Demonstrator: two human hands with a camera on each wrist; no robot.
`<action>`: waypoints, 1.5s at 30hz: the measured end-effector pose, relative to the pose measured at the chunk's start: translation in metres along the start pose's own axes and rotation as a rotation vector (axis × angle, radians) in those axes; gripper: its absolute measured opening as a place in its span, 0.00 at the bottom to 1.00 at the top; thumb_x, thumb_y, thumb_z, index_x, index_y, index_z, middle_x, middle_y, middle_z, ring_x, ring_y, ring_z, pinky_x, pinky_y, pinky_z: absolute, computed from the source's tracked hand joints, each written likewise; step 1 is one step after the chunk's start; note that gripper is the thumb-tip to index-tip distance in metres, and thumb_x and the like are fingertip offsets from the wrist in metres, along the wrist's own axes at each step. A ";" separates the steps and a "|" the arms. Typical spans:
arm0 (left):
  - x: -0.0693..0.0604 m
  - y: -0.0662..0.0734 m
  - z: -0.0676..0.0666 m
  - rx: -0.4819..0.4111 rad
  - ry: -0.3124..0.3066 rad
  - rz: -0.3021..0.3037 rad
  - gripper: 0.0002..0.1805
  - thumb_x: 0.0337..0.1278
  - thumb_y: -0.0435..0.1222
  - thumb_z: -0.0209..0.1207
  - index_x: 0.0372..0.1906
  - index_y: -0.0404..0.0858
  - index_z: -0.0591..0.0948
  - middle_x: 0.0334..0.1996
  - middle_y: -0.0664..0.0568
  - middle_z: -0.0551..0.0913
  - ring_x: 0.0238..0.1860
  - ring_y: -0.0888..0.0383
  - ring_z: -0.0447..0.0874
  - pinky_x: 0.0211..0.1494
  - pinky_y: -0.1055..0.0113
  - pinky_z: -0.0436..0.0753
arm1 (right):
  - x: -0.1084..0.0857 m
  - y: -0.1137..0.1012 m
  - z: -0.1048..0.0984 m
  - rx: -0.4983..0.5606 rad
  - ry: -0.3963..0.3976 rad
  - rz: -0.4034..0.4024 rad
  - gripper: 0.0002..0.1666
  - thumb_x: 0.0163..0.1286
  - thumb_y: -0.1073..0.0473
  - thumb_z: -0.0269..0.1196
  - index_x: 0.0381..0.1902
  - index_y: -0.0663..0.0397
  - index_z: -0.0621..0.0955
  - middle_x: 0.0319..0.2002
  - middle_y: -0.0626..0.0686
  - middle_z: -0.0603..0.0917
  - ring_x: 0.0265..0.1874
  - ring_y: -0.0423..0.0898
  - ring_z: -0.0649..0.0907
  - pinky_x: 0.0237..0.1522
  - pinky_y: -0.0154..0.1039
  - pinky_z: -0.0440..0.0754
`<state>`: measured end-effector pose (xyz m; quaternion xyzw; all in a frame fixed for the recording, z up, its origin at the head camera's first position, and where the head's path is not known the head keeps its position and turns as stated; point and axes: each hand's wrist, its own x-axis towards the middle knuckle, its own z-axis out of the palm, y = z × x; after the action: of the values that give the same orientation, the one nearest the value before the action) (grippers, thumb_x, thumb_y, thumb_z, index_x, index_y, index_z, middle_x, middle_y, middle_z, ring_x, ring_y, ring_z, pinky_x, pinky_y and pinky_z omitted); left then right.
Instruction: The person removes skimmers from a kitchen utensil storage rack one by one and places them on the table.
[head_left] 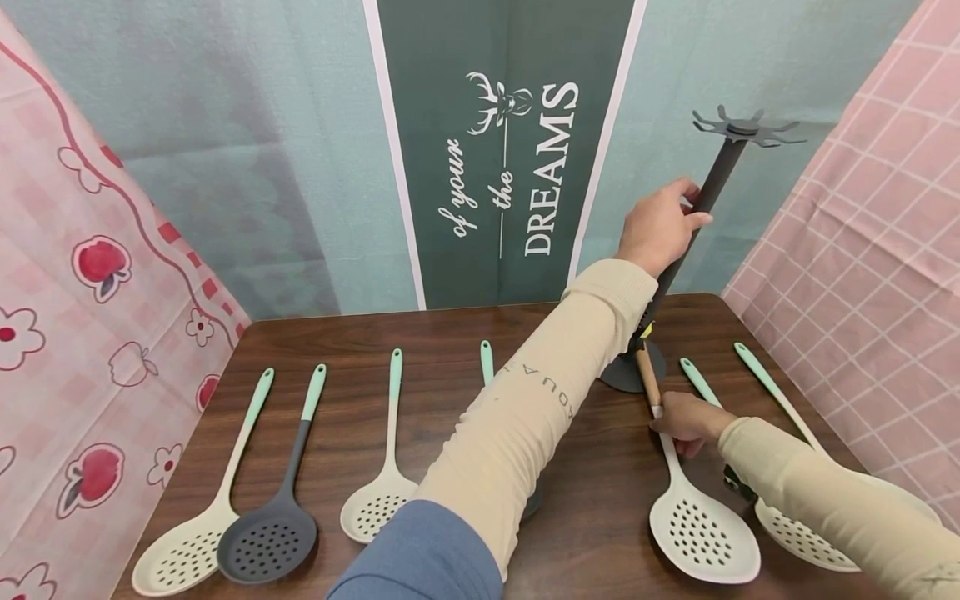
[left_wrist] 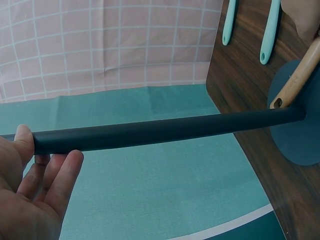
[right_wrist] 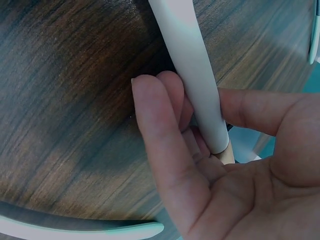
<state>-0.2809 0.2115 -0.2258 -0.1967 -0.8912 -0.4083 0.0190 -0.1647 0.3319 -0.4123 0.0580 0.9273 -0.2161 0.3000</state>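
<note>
My left hand holds the upper part of a dark grey utensil stand's pole, thumb on one side and fingers on the other. Prongs spread out at the pole's top, and its round base rests on the table. In my right hand is a white skimmer with a wooden handle. The thumb and fingers pinch its white shaft just beside the wood. The handle's holed end lies over the stand's base, close to the pole's foot; contact with the pole I cannot tell.
On the left of the brown table lie a white skimmer, a dark grey one and another white one. A mint handle shows behind my left sleeve. More mint-handled skimmers lie right, partly under my right sleeve.
</note>
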 end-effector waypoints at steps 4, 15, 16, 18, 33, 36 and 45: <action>0.000 -0.001 0.000 -0.004 0.003 0.006 0.14 0.67 0.50 0.63 0.55 0.56 0.80 0.42 0.69 0.85 0.36 0.71 0.79 0.39 0.76 0.73 | 0.000 0.001 0.001 0.015 0.007 -0.010 0.11 0.74 0.65 0.57 0.32 0.67 0.72 0.19 0.59 0.78 0.16 0.48 0.82 0.23 0.44 0.86; -0.002 -0.004 0.001 -0.014 -0.003 0.002 0.13 0.67 0.50 0.63 0.54 0.56 0.80 0.42 0.69 0.85 0.35 0.70 0.79 0.39 0.76 0.74 | -0.001 0.000 0.002 0.035 -0.007 -0.007 0.10 0.74 0.65 0.59 0.35 0.68 0.72 0.21 0.60 0.78 0.18 0.49 0.82 0.24 0.45 0.86; -0.002 -0.004 0.001 -0.010 -0.003 0.003 0.14 0.67 0.50 0.62 0.54 0.57 0.80 0.42 0.69 0.85 0.35 0.70 0.79 0.39 0.76 0.74 | -0.001 0.000 0.002 0.034 -0.007 -0.007 0.10 0.74 0.65 0.59 0.35 0.68 0.71 0.21 0.60 0.78 0.18 0.49 0.82 0.24 0.45 0.86; -0.002 -0.004 0.001 -0.001 -0.005 0.006 0.14 0.68 0.50 0.62 0.55 0.57 0.80 0.42 0.69 0.85 0.36 0.71 0.79 0.40 0.76 0.74 | 0.000 0.001 0.002 0.032 -0.007 -0.010 0.11 0.73 0.65 0.60 0.34 0.67 0.71 0.20 0.60 0.78 0.18 0.49 0.82 0.24 0.45 0.86; -0.003 -0.006 0.005 0.003 0.008 0.022 0.16 0.69 0.51 0.61 0.57 0.58 0.79 0.39 0.69 0.84 0.33 0.71 0.78 0.38 0.76 0.73 | -0.002 -0.002 0.001 -0.028 -0.010 -0.014 0.16 0.72 0.58 0.63 0.29 0.62 0.72 0.20 0.58 0.78 0.18 0.48 0.82 0.23 0.44 0.85; -0.004 -0.007 0.005 -0.021 0.011 0.023 0.15 0.69 0.50 0.60 0.58 0.57 0.79 0.37 0.67 0.83 0.32 0.69 0.76 0.36 0.75 0.73 | -0.002 -0.005 -0.002 -0.078 -0.006 -0.020 0.17 0.72 0.57 0.64 0.29 0.62 0.73 0.20 0.58 0.79 0.18 0.48 0.82 0.23 0.44 0.85; -0.003 -0.005 0.007 -0.066 0.023 0.048 0.16 0.70 0.48 0.60 0.59 0.55 0.78 0.40 0.67 0.84 0.33 0.71 0.76 0.36 0.76 0.72 | -0.006 -0.015 -0.015 -0.151 -0.022 -0.018 0.17 0.71 0.56 0.65 0.27 0.59 0.74 0.21 0.60 0.80 0.19 0.51 0.83 0.24 0.46 0.85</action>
<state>-0.2788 0.2127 -0.2348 -0.2138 -0.8720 -0.4391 0.0326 -0.1713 0.3248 -0.3919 0.0246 0.9381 -0.1486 0.3118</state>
